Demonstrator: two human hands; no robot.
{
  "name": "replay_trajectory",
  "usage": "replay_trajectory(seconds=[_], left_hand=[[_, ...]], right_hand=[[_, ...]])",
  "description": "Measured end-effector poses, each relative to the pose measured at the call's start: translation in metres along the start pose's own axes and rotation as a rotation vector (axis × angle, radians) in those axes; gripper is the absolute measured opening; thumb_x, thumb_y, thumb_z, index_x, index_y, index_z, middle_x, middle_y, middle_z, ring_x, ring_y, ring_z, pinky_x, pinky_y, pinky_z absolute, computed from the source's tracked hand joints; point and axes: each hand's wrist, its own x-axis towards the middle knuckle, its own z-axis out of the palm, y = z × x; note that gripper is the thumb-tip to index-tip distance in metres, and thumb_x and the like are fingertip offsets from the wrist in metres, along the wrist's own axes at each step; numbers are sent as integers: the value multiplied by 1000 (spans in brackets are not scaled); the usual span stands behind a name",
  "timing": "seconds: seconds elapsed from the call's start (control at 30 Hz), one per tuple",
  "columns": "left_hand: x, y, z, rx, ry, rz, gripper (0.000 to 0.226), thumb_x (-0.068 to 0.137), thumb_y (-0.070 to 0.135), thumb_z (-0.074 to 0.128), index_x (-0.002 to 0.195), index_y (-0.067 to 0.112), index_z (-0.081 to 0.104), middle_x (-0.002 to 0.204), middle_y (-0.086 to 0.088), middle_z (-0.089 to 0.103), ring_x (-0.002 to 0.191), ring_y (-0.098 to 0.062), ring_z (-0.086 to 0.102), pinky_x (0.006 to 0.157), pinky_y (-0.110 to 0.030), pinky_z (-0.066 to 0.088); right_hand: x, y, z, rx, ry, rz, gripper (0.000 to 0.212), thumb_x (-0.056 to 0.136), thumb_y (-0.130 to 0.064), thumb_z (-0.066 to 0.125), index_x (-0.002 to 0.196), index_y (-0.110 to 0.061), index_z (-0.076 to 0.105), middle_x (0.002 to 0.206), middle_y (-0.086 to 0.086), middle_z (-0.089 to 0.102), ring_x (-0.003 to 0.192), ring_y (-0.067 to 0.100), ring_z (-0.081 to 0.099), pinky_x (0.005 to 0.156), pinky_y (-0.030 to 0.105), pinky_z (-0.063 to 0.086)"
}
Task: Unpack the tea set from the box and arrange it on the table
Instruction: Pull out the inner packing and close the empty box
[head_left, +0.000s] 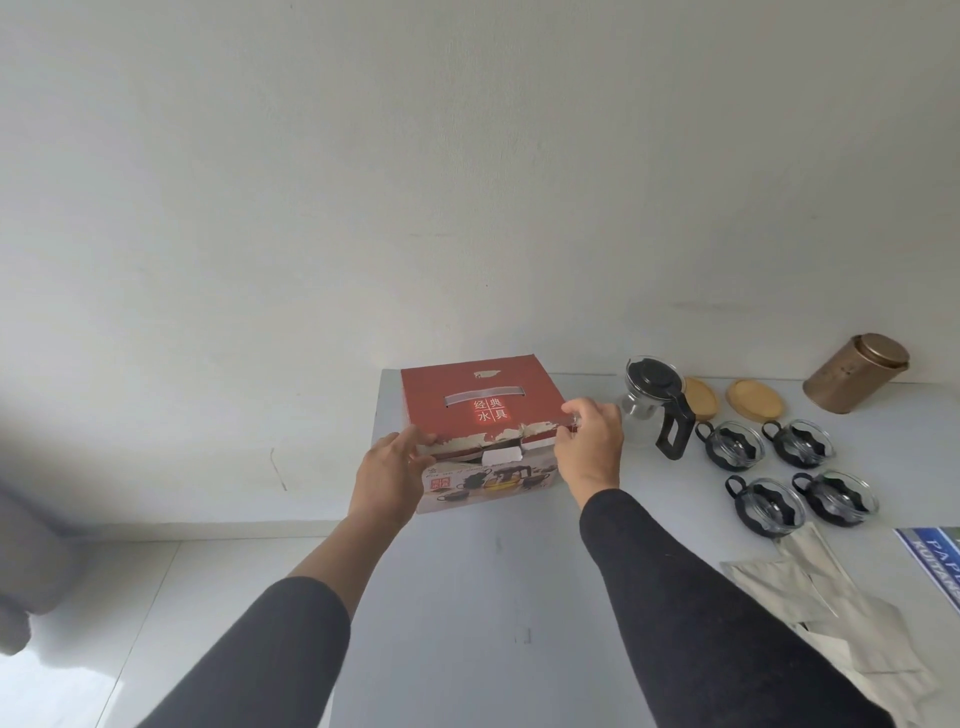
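L hand & R hand fingers are gripping the red box lid edge; teapot is standing beside it.

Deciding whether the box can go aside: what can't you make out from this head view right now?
- Inside of the red box: hidden by its lid flaps, which the left hand and right hand grip.
- Blue printed sheet: cut off by the right edge, text incomplete.
- Small print on the box front: too small.
- Contents of the four glass cups: unclear through glare.
- Brown tin: label unreadable.
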Motion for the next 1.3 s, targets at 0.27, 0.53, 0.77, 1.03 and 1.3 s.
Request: replay_trajectory(seconds=[0.27,0.53,0.77,1.03,1.3], left_hand=[[1,1,0,-5,-20,-18,19,91,10,57,109,15,63,108,-4,65,91,-23,58,75,-26,42],[2,3,-2,-21,-30,-36,15,89,7,59,102,14,62,111,2,66,89,-20,57,75,-26,43],[2,6,-3,-29,-40,-66,18,91,7,56,106,15,61,113,1,65,88,-18,55,73,-26,42],[2,5,-8,-5,-41,-48,22,90,2,55,108,14,60,115,1,65,92,-23,58,76,-31,46],[-1,1,-15,18,-45,-59,24,91,3,53,112,13,59,116,-1,65,95,-24,57,79,-32,46]], right_hand=[[3,5,5,-88,-144,29,27,85,9,53,101,-6,68,116,12,46,95,24,55,82,14,34],[13,-9,-7,-73,-199,-88,30,85,8,54,105,-12,66,107,5,44,89,15,47,82,14,33],[8,-6,-1,-60,-187,313,34,84,-1,55,117,-6,53,118,17,55,105,33,57,81,28,45],[15,-2,-15,29,-193,162,39,81,5,54,116,-12,59,108,8,66,88,16,53,72,18,35],[11,-2,-11,105,-118,42,30,83,8,55,104,-10,64,104,6,67,83,15,56,74,20,40]])
